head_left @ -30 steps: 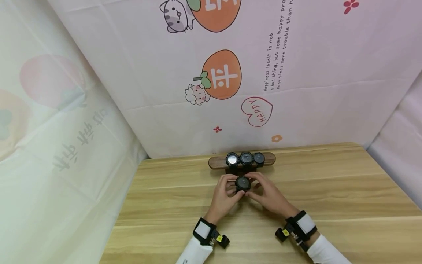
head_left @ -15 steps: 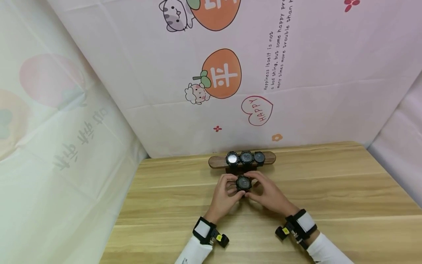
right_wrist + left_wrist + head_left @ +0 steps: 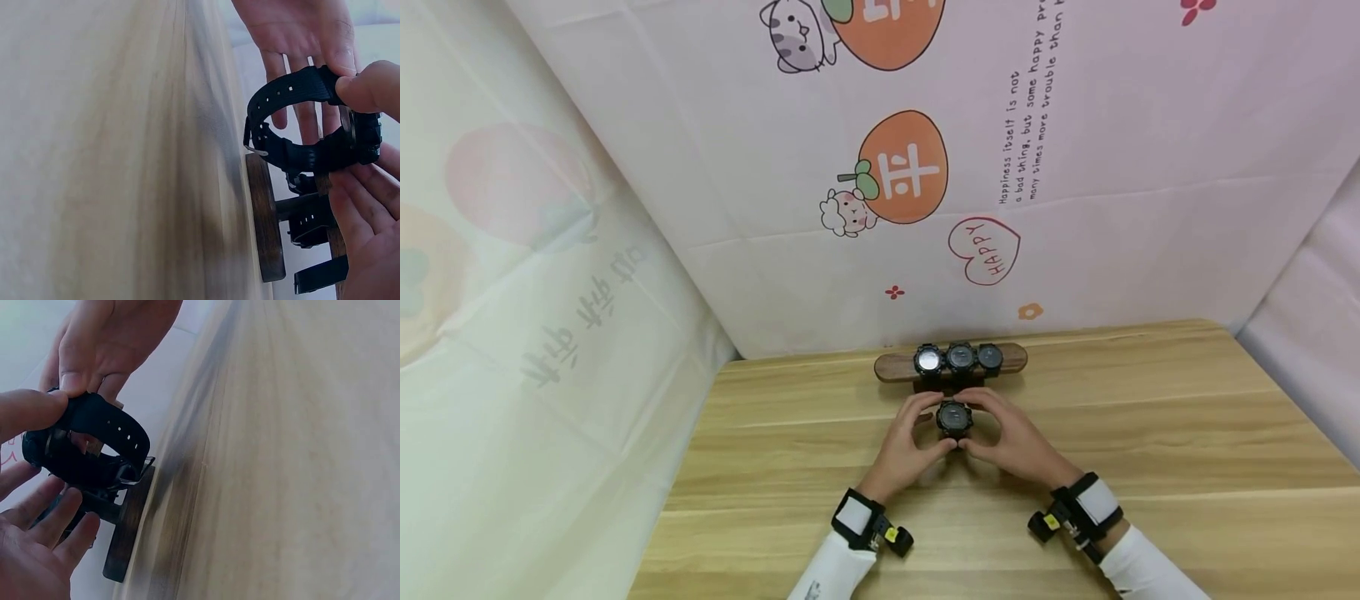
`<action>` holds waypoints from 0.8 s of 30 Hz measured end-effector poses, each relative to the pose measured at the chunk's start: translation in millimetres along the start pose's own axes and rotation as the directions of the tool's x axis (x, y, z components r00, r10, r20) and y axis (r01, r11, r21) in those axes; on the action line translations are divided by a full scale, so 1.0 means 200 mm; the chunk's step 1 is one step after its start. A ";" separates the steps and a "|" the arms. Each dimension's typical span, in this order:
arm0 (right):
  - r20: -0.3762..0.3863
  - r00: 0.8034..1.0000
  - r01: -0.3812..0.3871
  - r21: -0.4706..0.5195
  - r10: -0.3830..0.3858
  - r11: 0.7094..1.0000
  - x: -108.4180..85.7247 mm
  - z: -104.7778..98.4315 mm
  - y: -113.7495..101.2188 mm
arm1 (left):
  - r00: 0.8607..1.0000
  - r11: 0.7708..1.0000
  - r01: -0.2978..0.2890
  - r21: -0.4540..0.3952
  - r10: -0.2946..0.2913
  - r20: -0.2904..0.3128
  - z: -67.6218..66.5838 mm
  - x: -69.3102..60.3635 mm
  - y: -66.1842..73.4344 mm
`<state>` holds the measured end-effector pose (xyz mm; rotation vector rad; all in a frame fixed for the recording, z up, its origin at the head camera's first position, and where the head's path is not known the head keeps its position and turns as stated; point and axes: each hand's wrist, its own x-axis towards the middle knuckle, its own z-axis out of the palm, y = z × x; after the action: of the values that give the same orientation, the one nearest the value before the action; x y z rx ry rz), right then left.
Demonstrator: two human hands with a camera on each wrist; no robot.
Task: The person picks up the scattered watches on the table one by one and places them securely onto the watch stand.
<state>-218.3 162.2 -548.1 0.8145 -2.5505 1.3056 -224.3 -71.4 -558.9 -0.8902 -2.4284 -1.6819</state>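
Note:
Both hands hold a black wristwatch [image 3: 954,417] just in front of a wooden watch stand [image 3: 895,367]. My left hand [image 3: 904,454] pinches it from the left, thumb on the near strap end and index finger at the far end. From the right, my right hand [image 3: 1018,446] pinches it the same way. The watch face points up in the head view. In the right wrist view, the strap [image 3: 294,87] forms a fastened loop hanging under the case, with its metal buckle [image 3: 256,150] at the bottom. The other fingers are spread out below the case.
On the stand's bar sit three more dark watches: a bright-faced one [image 3: 928,359], a middle one [image 3: 960,357] and a right one [image 3: 990,357]. The stand's base [image 3: 265,219] rests on the wooden table [image 3: 775,500]. A printed cloth wall [image 3: 790,283] rises behind.
My left hand's lower fingers have drawn away from the watch's left side, and the left wrist has shifted slightly left. The watch has barely moved. The right hand stays nearly still.

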 end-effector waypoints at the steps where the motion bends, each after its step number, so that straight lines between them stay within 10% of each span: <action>1: 0.000 1.000 0.002 0.002 -0.002 1.000 0.00 0.00 0.00 | 1.000 1.000 0.001 -0.005 -0.001 0.005 0.00 0.00 0.00; 24: -0.053 0.994 0.095 -0.014 -0.096 0.995 0.00 -0.09 0.05 | 0.999 0.995 0.046 -0.083 -0.046 0.005 0.01 0.00 0.01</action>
<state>-225.4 180.8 -545.4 0.8752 -2.4438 1.2653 -223.6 -68.6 -558.6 -0.8526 -2.4152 -1.8112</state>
